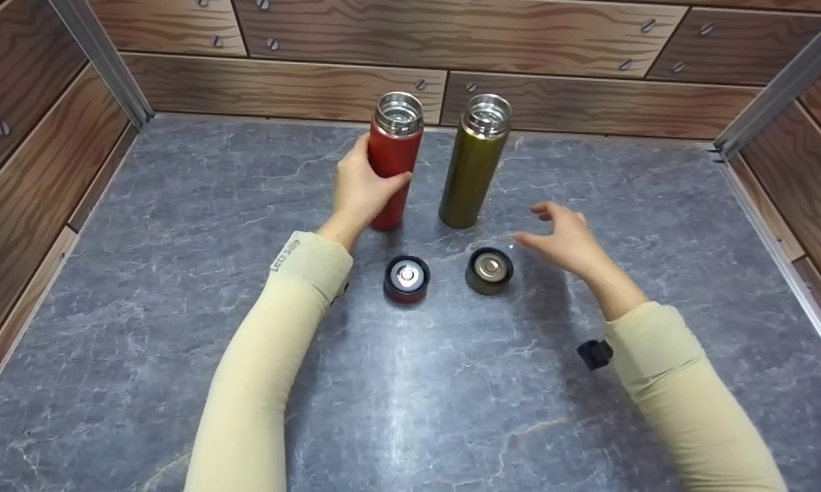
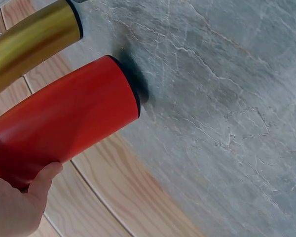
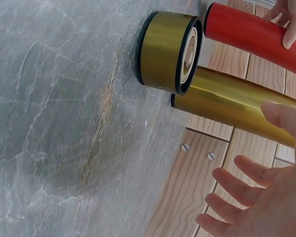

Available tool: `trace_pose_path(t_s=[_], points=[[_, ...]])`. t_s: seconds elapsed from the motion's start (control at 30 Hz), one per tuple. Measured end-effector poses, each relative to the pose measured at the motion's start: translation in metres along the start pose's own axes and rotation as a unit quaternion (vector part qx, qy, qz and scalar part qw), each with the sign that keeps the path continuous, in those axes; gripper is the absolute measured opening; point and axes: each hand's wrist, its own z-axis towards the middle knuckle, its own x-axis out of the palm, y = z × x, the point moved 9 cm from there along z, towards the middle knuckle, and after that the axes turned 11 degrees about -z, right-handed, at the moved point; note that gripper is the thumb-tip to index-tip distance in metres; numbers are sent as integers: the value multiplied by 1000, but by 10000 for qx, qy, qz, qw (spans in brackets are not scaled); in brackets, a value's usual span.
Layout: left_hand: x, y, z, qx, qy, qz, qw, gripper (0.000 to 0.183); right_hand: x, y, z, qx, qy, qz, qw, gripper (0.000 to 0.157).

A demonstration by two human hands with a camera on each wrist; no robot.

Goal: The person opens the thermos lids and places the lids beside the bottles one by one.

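Note:
My left hand (image 1: pixel 364 183) grips a red thermos bottle (image 1: pixel 395 154) round its body; the bottle's steel mouth is uncovered. Thumb and palm wrap the red wall in the left wrist view too. To its right an olive-gold thermos bottle (image 1: pixel 475 171) stands upright, also without a lid. My right hand (image 1: pixel 562 236) hovers to the right of that bottle, fingers apart and nothing held. Nearer to me lie two lids, inner side up: a red lid (image 1: pixel 406 279) and an olive-gold lid (image 1: pixel 489 270). The olive lid (image 3: pixel 170 53) looms close in the right wrist view.
A grey marbled tabletop (image 1: pixel 199 287) carries everything. Wood-patterned panels (image 1: pixel 342 34) rise behind and on both sides, joined by metal corner posts (image 1: pixel 100 58). A black strap piece (image 1: pixel 595 354) sits at my right sleeve.

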Motion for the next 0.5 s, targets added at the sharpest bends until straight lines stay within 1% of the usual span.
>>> trace_pose_path(t_s=[0.17,0.3,0.4,0.5], points=[[2,6,2,-68,69,-34,9999,66,2,4,0,-99,16,-18,9999,61],[2,9,5,-39,82,-34,10000,67,3,8,0,-206,0,-83,9998,62],[2,10,9,-2,88,-159,9998,67,2,9,0,-229,-45,-82,9997,62],[1,14,13,-84,129,-260,9995,69,2,9,0,-229,-35,-53,9997,62]])
